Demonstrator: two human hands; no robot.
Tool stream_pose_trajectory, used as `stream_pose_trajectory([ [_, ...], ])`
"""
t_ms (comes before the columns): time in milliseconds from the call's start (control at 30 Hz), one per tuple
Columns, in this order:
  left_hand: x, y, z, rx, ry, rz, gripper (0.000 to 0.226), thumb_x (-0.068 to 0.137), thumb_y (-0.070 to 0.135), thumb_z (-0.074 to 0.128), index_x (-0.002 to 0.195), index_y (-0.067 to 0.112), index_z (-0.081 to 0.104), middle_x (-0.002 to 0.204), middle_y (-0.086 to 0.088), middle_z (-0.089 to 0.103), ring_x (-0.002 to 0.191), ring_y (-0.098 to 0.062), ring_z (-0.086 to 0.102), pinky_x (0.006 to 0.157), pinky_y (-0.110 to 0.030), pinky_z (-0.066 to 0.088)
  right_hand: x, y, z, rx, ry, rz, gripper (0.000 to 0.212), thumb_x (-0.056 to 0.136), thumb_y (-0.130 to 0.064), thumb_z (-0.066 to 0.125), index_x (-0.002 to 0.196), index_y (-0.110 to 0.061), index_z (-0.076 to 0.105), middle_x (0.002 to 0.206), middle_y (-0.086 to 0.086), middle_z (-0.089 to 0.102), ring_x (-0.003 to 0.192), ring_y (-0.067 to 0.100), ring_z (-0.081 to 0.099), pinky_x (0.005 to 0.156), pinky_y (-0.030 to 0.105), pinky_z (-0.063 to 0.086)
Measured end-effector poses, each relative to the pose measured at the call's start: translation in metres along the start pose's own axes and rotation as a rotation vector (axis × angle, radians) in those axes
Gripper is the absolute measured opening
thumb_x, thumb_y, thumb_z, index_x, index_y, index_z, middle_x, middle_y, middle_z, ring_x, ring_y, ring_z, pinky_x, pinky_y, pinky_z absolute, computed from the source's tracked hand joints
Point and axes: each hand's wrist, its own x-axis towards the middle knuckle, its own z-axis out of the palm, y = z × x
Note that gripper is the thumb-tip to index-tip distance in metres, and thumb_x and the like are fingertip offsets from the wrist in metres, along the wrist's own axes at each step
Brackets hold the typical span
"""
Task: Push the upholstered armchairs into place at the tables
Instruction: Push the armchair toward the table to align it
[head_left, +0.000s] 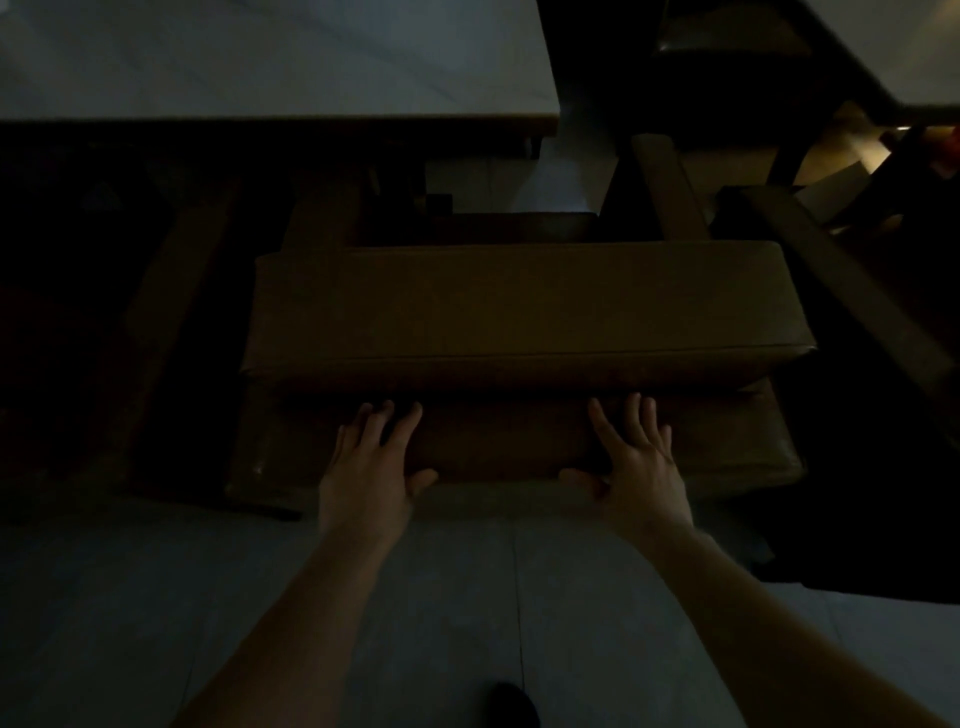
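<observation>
dim room; armchair (524, 312) front hidden under table (270, 57).

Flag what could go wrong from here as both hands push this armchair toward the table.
1. The second armchair sits close on the right; the pushed armchair might scrape it.
2. The armchair lines up with the corner end of the table, so its front might catch the table's frame, which is too dark to see.
3. The left hand and right hand lie open and flat on the back; a slip seems possible in this dim light.
</observation>
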Motion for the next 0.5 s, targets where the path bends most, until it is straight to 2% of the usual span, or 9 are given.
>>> stream_pose_trajectory([
  [333,0.026,0.057,0.017,0.012,0.039,0.0,0.075,0.087,0.065,0.052,0.151,0.041,0.02,0.158,0.006,0.024,0.145,-0.024,0.015,0.099,-0.045,0.045,0.045,0.054,-0.04,-0.055,-0.024,-0.019,0.094,0.087,-0.069,0.05,0.158,-0.034,-0.001,0.165,0.015,-0.012,0.151,0.034,-0.017,0.124,0.055,0.002],
  [400,0.03,0.068,0.021,-0.001,0.033,-0.01,0.076,0.088,0.065,0.05,0.152,0.04,0.016,0.159,0.005,0.021,0.146,-0.024,0.01,0.106,-0.045,0.04,0.051,0.062,-0.045,-0.094,-0.029,-0.016,0.095,0.088,-0.069,0.05,0.157,-0.033,-0.004,0.165,0.016,-0.013,0.15,0.034,-0.017,0.124,0.055,0.003],
  [500,0.032,0.074,0.021,-0.007,-0.011,0.008,0.078,0.09,0.065,0.045,0.153,0.039,0.007,0.162,0.003,0.011,0.148,-0.025,0.001,0.117,-0.046,0.025,0.051,0.065,-0.048,-0.137,-0.048,-0.015,0.097,0.09,-0.066,0.05,0.157,-0.032,-0.011,0.164,0.016,-0.017,0.15,0.035,-0.019,0.124,0.054,0.002],
])
